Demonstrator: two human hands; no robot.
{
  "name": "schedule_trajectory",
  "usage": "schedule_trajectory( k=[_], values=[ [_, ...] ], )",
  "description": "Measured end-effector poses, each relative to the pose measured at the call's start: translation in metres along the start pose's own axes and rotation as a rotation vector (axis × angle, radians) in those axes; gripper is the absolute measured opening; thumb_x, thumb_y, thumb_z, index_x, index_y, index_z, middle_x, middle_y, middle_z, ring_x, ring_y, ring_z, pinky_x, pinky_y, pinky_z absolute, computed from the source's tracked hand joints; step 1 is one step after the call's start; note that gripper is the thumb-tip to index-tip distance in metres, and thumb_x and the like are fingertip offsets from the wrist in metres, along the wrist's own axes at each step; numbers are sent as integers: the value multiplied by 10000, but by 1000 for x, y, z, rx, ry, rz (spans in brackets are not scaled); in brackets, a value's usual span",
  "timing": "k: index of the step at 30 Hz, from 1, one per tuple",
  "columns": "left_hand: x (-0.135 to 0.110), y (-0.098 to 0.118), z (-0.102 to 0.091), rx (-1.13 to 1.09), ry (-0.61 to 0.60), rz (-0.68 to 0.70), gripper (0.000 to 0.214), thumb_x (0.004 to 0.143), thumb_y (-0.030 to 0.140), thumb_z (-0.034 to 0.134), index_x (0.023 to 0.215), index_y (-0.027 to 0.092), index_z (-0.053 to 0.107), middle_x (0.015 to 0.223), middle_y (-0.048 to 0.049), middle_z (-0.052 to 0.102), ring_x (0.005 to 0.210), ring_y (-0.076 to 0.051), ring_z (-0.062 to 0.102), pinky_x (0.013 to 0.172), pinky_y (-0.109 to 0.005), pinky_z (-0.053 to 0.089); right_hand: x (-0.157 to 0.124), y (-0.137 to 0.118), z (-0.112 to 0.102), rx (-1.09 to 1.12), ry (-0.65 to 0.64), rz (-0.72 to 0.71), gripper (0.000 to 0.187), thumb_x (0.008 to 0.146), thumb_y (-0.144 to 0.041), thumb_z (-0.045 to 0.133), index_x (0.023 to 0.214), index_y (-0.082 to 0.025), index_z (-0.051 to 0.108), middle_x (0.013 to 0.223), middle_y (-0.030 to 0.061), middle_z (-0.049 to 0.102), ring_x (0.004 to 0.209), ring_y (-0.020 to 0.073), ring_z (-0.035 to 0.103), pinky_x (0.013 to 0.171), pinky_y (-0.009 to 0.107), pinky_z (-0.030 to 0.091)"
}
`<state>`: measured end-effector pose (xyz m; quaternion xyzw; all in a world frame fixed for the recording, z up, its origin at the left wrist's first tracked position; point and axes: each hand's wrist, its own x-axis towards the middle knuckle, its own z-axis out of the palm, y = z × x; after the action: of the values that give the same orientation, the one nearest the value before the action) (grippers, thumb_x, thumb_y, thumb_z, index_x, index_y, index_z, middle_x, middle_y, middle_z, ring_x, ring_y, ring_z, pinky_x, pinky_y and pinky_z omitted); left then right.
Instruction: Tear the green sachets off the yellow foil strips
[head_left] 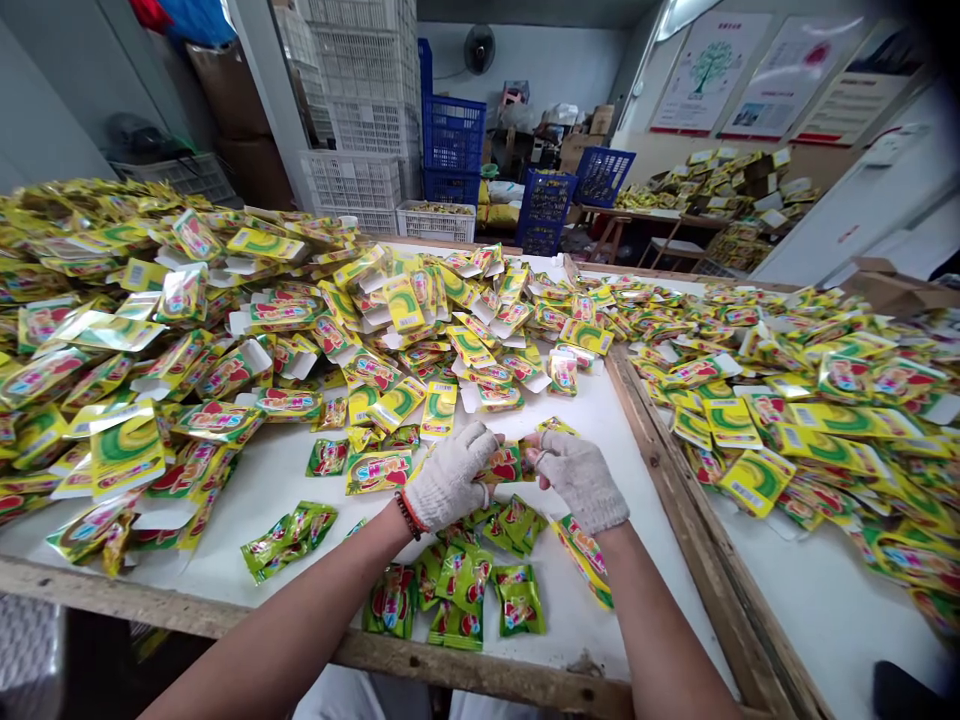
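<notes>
Both my hands wear white knit gloves and meet over the middle of the white table (277, 470). My left hand (448, 478) and my right hand (581, 478) are closed from either side on one small green and red candy packet (504, 464). Below them lies a loose cluster of green sachets (465, 585), and one more packet (586, 560) lies under my right wrist. A big heap of yellow-green flat cartons (150, 350) fills the table's left and far side.
A wooden rail (697, 540) separates this table from a second one at the right, covered with more cartons (810, 400). White crates (352, 110) and blue crates (454, 145) are stacked at the back. A front wooden edge (187, 612) runs near me.
</notes>
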<state>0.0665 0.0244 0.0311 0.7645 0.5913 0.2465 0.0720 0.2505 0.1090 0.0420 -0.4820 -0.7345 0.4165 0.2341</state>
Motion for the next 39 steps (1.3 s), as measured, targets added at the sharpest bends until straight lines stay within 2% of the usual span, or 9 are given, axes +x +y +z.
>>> schedule_trajectory(
  k=[4,11,14,17,20,24,31,33,39],
  values=[
    [0,-6,-1,-41,64,-43,546,686,175,610,1218,172,484,1119,-98,522,1036,-252,523,846,-365,472,-7,-6,-8,224,-34,130,374,772,-422,600,1034,-163,663,495,-9,604,401,115,493,382,203,317],
    [-2,3,-2,-35,35,5,563,664,151,619,1216,174,513,1091,-105,550,996,-266,555,812,-375,489,-20,-15,6,452,-526,80,357,820,-479,568,1006,-176,606,475,-25,594,361,87,474,357,161,270],
    [-2,3,-3,-152,113,21,581,700,209,667,1253,178,495,1171,-123,533,1087,-280,532,913,-401,470,-18,-12,11,489,-430,100,253,828,-444,568,799,-195,535,419,-40,553,319,65,380,344,157,225],
    [-1,2,-7,-416,267,-158,672,702,297,729,1299,188,439,1231,-130,519,1153,-282,511,999,-418,433,-15,-10,14,548,-268,123,297,817,-429,586,687,-204,441,400,-48,525,324,54,332,347,156,202],
    [2,1,-10,-821,176,-435,567,725,370,722,1201,187,474,1047,-93,601,924,-241,624,801,-394,546,-11,-9,12,607,-180,123,260,779,-435,630,773,-198,525,442,-40,558,355,64,385,364,158,252],
    [6,-2,-11,-1153,123,-558,526,668,381,775,1066,192,488,911,-37,607,757,-184,643,641,-334,570,-7,-6,5,569,-26,115,375,739,-434,672,998,-168,618,496,-11,605,426,101,512,382,164,308],
    [3,1,-11,-1165,140,-515,588,615,328,821,1079,193,487,818,-4,610,703,-150,628,643,-289,546,-17,-12,11,601,-325,133,390,799,-491,617,1033,-181,585,450,-19,582,357,94,466,360,167,252],
    [3,3,-13,-1182,153,-520,567,614,330,822,1057,186,497,829,-10,617,702,-157,639,648,-294,551,-18,-14,14,604,-323,117,360,795,-482,627,988,-182,585,450,-28,567,367,101,483,360,170,255],
    [4,-4,-12,-1414,193,-541,560,628,349,816,1046,202,474,911,-26,633,721,-170,670,667,-349,576,-15,-15,-1,692,115,-7,312,788,-452,650,941,-183,612,838,56,704,428,71,517,378,186,307]
  ],
)
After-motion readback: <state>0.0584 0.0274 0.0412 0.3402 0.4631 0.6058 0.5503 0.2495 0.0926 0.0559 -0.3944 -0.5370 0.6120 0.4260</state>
